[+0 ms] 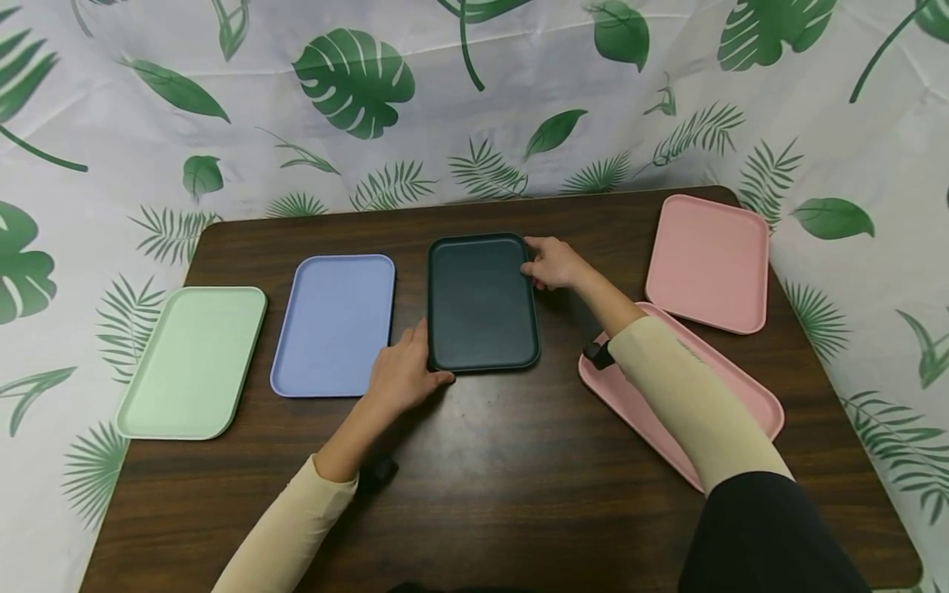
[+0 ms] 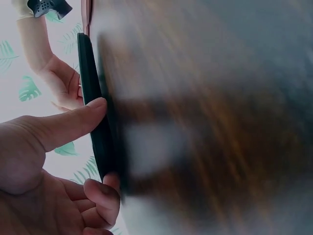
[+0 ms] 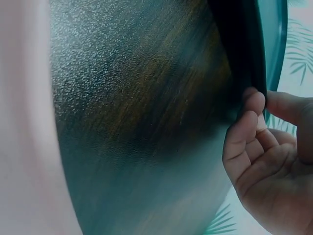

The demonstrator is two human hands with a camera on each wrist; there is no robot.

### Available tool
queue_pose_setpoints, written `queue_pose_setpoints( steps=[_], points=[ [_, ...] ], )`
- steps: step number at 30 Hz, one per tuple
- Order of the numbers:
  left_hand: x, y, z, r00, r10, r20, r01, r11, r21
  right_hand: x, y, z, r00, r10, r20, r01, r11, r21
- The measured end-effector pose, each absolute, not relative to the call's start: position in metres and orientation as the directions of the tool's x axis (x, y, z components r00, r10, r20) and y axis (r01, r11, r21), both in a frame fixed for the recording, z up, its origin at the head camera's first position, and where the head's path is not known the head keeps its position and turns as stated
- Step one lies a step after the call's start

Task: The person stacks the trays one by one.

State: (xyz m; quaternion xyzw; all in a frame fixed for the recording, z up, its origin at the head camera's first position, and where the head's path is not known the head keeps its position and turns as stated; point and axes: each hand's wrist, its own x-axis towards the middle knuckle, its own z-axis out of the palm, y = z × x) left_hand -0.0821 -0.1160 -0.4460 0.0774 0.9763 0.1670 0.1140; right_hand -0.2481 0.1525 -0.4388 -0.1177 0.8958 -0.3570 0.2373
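item: dark green tray (image 1: 483, 301), rectangular, one, set toward 12 o'clock of the tabletop (image 1: 482, 461), lying between both hands.
left hand (image 1: 404, 366): at the tray's 7 o'clock corner, gripping it; thumb along the near edge toward 3 o'clock, fingers at the side edge; forearm entering from 7 o'clock.
right hand (image 1: 556, 263): at the tray's 2 o'clock edge, rim pinched between thumb and curled fingers; forearm from 5 o'clock, passing above a long pink tray (image 1: 628, 399).
also: blue tray (image 1: 337, 325) at 9 o'clock, pale green tray (image 1: 193, 362) beyond it, second pink tray (image 1: 710, 263) near 3 o'clock.
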Motion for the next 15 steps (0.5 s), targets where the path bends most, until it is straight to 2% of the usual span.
queue_pose_setpoints(
  steps=[15],
  points=[
    [-0.0835,-0.1157,-0.4504,-0.958,0.181,-0.223,0.100,0.939,0.329,-0.2482,0.1517,-0.4448,-0.852,-0.374,-0.367,-0.019,0.722,-0.692]
  ],
)
